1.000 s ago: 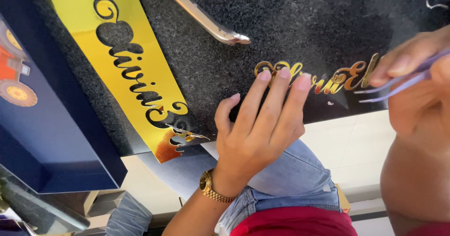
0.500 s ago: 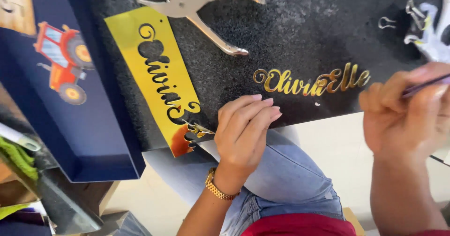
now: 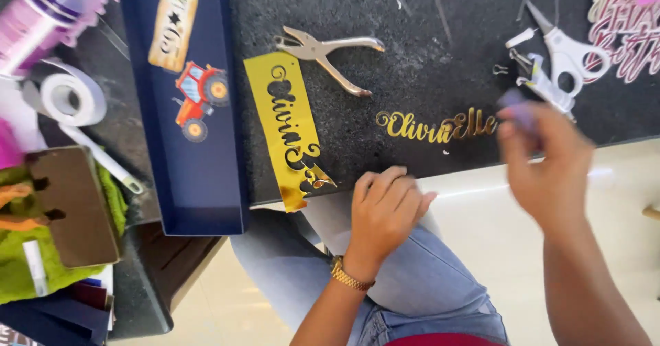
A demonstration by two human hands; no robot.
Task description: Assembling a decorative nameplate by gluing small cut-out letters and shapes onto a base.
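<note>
Resting at the near edge of the dark speckled worktop [image 3: 426, 37]: left hand [image 3: 385, 212], fingers curled loosely, grasping nothing, just right of the gold sheet with cut-out lettering [image 3: 289, 123]. Raised and blurred above the right end of the gold script name cutout [image 3: 436, 126]: right hand [image 3: 546, 164], fingertips pinching something purple, not identifiable. Lying beyond: metal hole punch [image 3: 326, 54], white scissors [image 3: 567, 54], navy box lid with tractor sticker [image 3: 199, 147].

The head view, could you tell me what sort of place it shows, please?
Probably a home craft bench for party decorations. On the dark worktop lie a gold cut-out name, the gold sheet it came from, a hole punch and scissors.
</note>
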